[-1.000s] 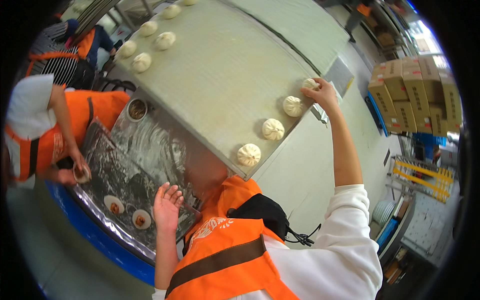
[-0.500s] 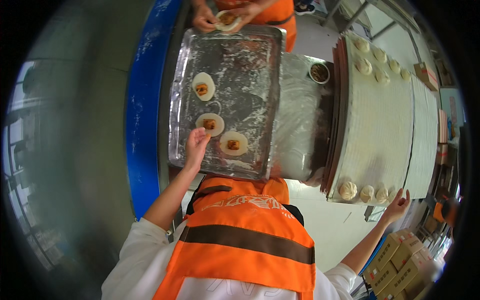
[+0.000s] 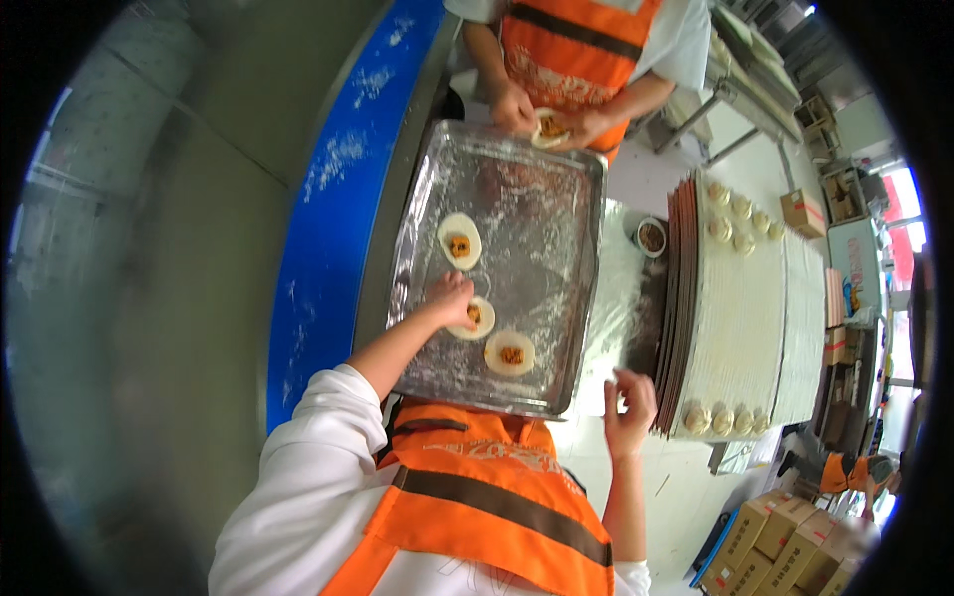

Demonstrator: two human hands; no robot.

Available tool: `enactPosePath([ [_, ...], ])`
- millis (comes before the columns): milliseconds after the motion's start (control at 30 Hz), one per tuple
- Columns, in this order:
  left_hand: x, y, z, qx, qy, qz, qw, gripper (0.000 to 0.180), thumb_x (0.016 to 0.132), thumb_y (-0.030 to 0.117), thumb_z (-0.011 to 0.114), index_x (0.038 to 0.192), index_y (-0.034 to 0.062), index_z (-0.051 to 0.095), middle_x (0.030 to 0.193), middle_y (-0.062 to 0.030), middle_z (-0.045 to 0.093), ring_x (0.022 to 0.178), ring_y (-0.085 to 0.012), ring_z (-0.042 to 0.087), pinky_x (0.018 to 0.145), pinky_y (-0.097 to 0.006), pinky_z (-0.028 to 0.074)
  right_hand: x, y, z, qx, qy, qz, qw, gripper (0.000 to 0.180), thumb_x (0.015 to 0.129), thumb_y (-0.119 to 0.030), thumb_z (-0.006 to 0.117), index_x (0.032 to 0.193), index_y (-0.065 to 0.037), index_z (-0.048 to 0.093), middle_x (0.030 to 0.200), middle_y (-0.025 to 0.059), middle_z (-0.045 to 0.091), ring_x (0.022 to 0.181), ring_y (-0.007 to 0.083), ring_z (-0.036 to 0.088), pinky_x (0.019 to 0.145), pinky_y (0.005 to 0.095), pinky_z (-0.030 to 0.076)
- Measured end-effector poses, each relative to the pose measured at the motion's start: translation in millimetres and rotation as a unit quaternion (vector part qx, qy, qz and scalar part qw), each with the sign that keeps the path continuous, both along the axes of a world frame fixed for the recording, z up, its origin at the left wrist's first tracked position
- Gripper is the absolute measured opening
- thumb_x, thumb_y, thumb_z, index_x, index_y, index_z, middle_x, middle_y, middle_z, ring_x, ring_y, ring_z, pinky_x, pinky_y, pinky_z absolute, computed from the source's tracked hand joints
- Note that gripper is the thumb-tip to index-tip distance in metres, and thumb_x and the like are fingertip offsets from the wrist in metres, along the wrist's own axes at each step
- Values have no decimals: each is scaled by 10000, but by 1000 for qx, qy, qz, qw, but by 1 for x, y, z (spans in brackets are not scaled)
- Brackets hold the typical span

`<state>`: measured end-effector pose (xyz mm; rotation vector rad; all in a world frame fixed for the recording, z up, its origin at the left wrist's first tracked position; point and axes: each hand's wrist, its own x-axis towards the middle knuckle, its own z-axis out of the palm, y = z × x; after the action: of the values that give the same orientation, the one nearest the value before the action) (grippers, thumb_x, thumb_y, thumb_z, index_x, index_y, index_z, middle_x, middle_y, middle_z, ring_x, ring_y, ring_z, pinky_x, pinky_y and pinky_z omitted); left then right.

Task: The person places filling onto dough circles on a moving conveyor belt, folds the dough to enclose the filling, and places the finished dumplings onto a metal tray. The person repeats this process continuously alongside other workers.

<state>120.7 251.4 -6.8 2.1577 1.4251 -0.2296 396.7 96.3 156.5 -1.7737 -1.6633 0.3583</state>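
My left hand is over the metal tray, with its fingers closed at the left side of a round dough wrapper topped with orange-brown filling. The hand partly covers that wrapper, and its fingertips are hard to see. Two more filled wrappers lie flat on the floured tray: one wrapper farther off and another wrapper nearer on the right. My right hand hangs in the air between the tray and the stacked boards, fingers loosely bent and apart, holding nothing.
Across the tray, a co-worker's hands hold a filled wrapper. Pleated buns sit in near and far groups on the stacked boards at right. A small bowl stands between. A blue edge runs along the left; cartons stand lower right.
My right hand has come left from the near buns to the gap beside the tray. My left hand has moved farther onto the middle wrapper. The whole view has shifted.
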Motion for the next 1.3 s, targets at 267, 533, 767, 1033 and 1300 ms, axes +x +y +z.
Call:
enactPosePath([
  [267, 9, 3, -21, -40, -29, -81, 996, 658, 491, 360, 774, 958, 4, 475, 938, -175, 549, 910, -316, 535, 797, -389, 440, -31, -25, -14, -5, -4, -52, 999, 90, 704, -21, 628, 787, -51, 610, 614, 44, 486, 537, 169, 443, 487, 293, 348],
  [533, -20, -23, -52, -141, -328, 176, 917, 628, 491, 266, 788, 976, 23, 471, 861, -139, 597, 765, -250, 598, 672, -345, 487, -52, -6, -5, -12, -10, -7, 1000, 23, 721, -28, 616, 736, -30, 598, 613, 73, 494, 558, 203, 464, 508, 311, 367],
  [767, -43, -37, -15, -316, -472, 371, 735, 693, 658, 267, 743, 1173, -7, 370, 1072, -128, 509, 973, -219, 527, 809, -332, 438, -98, 35, -31, -88, 36, 102, 990, 63, 731, -77, 632, 784, -48, 614, 671, 66, 559, 590, 193, 534, 536, 295, 431],
  [1033, -41, -27, -23, -325, -351, 234, 847, 557, 641, 275, 751, 1057, -2, 505, 991, -138, 575, 899, -203, 567, 742, -312, 462, -84, 26, -47, -158, 33, 103, 981, 76, 748, -98, 619, 810, -55, 618, 689, 60, 566, 610, 193, 540, 557, 299, 438],
  [1300, -40, -35, 2, 102, -150, 88, 980, 642, 666, 446, 688, 1133, 72, 454, 1069, -114, 458, 1040, -281, 453, 824, -378, 429, -77, 35, -55, -160, 59, 102, 980, 71, 745, -94, 618, 797, -46, 614, 676, 61, 564, 609, 190, 542, 555, 303, 437],
])
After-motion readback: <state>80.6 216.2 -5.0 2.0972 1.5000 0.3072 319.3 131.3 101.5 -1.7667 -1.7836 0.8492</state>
